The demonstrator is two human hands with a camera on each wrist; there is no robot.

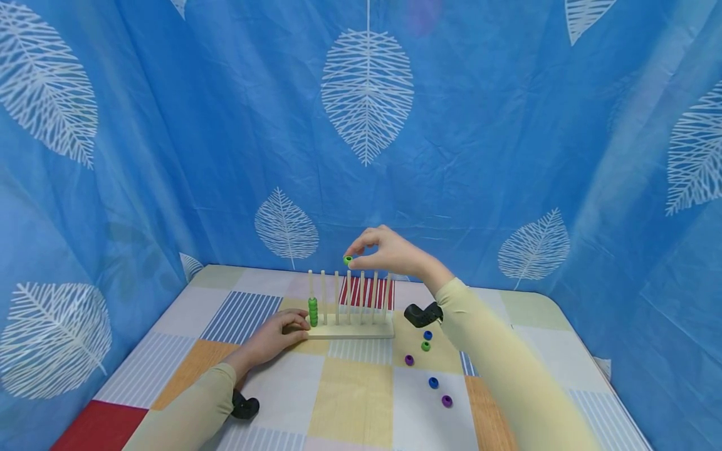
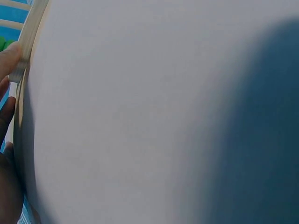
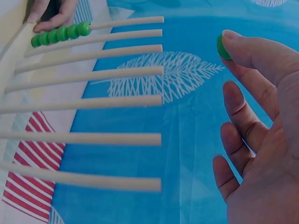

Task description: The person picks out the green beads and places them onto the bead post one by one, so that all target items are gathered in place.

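A wooden peg rack (image 1: 350, 332) with several upright pegs stands on the table. Green beads (image 1: 313, 312) are stacked on its leftmost peg. My left hand (image 1: 276, 335) holds the left end of the rack's base, thumb at the front; in the left wrist view the base (image 2: 29, 42) shows beside the thumb (image 2: 9, 58). Above the pegs, my right hand (image 1: 389, 254) pinches a single green bead (image 3: 223, 48) between thumb and index finger. That bead is apart from every peg, and the other right fingers are loosely bent.
Right of the rack lie loose beads: a blue bead (image 1: 428, 335), a green bead (image 1: 425, 346), a purple bead (image 1: 408, 360), and nearer me another blue bead (image 1: 433, 383) and purple bead (image 1: 447, 401). A blue leaf-patterned curtain (image 1: 451, 156) surrounds the patchwork-covered table (image 1: 350, 394).
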